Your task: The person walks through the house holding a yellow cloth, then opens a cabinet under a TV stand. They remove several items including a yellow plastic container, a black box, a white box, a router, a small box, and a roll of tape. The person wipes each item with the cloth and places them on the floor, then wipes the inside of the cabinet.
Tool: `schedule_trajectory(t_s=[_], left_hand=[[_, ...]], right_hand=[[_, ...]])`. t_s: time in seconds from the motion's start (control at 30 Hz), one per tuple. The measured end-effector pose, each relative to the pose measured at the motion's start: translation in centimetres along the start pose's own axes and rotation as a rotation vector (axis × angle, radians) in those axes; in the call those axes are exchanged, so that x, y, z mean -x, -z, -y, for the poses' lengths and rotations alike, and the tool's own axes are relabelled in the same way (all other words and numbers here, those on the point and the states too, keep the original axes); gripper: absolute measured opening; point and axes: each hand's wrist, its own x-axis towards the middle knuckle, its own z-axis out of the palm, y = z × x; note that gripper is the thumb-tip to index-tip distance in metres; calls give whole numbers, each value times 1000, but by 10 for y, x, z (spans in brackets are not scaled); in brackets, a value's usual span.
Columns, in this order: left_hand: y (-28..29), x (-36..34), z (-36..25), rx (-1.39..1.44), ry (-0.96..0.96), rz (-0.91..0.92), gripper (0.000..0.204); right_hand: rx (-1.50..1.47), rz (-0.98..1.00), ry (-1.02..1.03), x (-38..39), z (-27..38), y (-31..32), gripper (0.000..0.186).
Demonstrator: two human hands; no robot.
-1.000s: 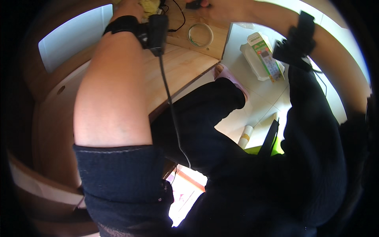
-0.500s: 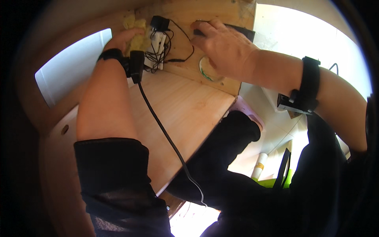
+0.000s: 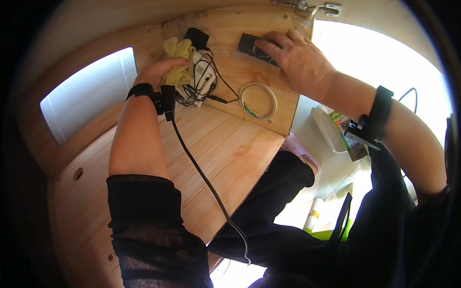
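Observation:
At the far left corner of a pale wooden compartment, my left hand (image 3: 156,71) is closed on a crumpled yellow cloth (image 3: 178,49). Beside it lie a black power adapter (image 3: 196,38) and a white device (image 3: 203,72) tangled in thin black cord. My right hand (image 3: 300,57) has its fingers curled over the right end of a dark flat oblong object (image 3: 253,46) on the wooden panel; its underside is hidden. Nearer to me, a thin roll of tape (image 3: 274,102) lies on the same panel, apart from both hands.
A wooden board (image 3: 216,144) spans the middle, with a black cable (image 3: 197,168) running across it from my left wrist. A metal hinge (image 3: 331,8) sits at the top. To the right, a white tray (image 3: 326,128) and a white roll (image 3: 314,214) lie lower down.
My right hand has shifted right and uncovered the tape roll and the left part of the dark object. My left hand still grips the cloth. The view has tilted slightly.

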Motion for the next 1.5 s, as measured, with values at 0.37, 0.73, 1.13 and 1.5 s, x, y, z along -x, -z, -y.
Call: schedule_trajectory(t_s=[0.37,0.73,1.13,1.5], left_hand=[[-40,42,-49,-220,-67,186,60],[-3,12,-16,53,52,117,49],[-52,21,-23,-66,-165,389,59],[-66,20,-33,-75,-232,438,56]], right_hand=[[-659,-140,-291,-3,-14,11,60],[-922,-46,-321,9,-15,18,55],[-1173,107,-362,3,-12,29,67],[-1279,292,-277,12,-8,13,64]])
